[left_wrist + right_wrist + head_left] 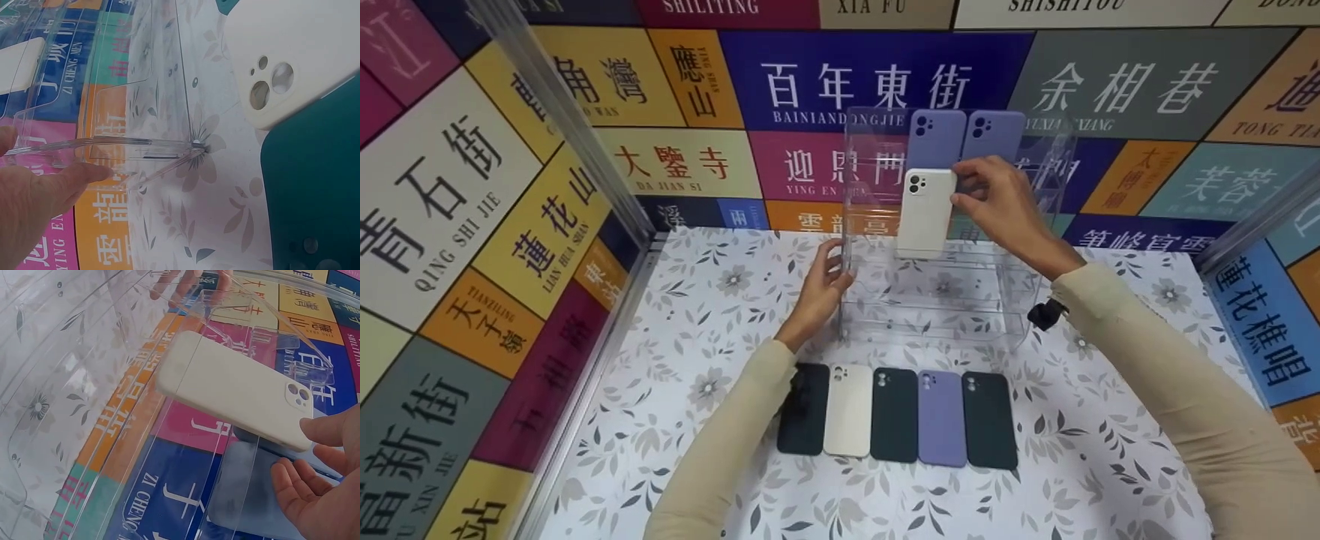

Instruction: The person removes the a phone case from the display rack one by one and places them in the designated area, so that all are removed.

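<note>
A white phone case (928,214) stands upright in a middle tier of a clear acrylic display rack (960,322). My right hand (1003,202) pinches the case's upper right edge between thumb and fingers, as the right wrist view shows at the case's camera-hole end (236,391). Side by side in the tier above are two purple phone cases, a left one (937,139) and a right one (996,127). My left hand (819,296) grips the rack's left side panel, thumb on one face; its other fingers are partly hidden in the left wrist view.
In front of the rack, several cases lie in a row on the floral tabletop (675,420): black (802,412), cream (849,412), dark green (895,420), purple (942,424) and another dark one (991,424). Sign-printed walls (877,67) enclose the back and sides.
</note>
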A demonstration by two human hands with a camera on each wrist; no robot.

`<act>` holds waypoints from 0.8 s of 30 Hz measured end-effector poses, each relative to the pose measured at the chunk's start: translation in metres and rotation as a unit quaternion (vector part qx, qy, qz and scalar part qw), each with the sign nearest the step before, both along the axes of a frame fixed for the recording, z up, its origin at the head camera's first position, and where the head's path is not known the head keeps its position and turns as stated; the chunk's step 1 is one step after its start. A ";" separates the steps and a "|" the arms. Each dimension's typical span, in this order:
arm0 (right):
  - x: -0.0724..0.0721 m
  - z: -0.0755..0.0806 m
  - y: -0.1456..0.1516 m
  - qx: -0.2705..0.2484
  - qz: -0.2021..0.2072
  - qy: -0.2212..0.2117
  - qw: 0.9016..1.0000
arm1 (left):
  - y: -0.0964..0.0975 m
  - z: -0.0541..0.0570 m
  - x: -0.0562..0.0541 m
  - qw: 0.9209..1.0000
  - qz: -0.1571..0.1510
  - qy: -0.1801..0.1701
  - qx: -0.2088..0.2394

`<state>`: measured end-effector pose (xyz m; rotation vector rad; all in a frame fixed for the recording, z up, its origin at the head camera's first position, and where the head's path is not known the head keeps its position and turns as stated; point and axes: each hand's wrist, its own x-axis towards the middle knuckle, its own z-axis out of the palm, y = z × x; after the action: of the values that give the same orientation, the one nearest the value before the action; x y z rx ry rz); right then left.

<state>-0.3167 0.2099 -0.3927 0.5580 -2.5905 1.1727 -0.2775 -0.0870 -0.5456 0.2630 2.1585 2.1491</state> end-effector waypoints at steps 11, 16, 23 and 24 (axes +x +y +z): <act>0.004 -0.007 -0.004 0.001 0.002 0.011 1.000 | 0.001 0.000 0.000 1.000 0.002 0.000 -0.003; 0.008 -0.012 -0.001 -0.042 -0.014 0.063 0.997 | 0.003 0.001 0.000 1.000 0.004 -0.006 -0.003; 0.023 -0.012 0.003 -0.054 -0.016 0.149 0.987 | 0.002 0.002 0.001 1.000 0.003 -0.003 -0.001; 0.026 -0.011 0.004 -0.055 -0.015 0.160 0.985 | 0.002 0.001 0.001 1.000 0.003 -0.003 -0.001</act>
<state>-0.2907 0.2139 -0.4041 0.6233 -2.2426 1.1054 -0.2766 -0.0851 -0.5442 0.2516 2.1603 2.1484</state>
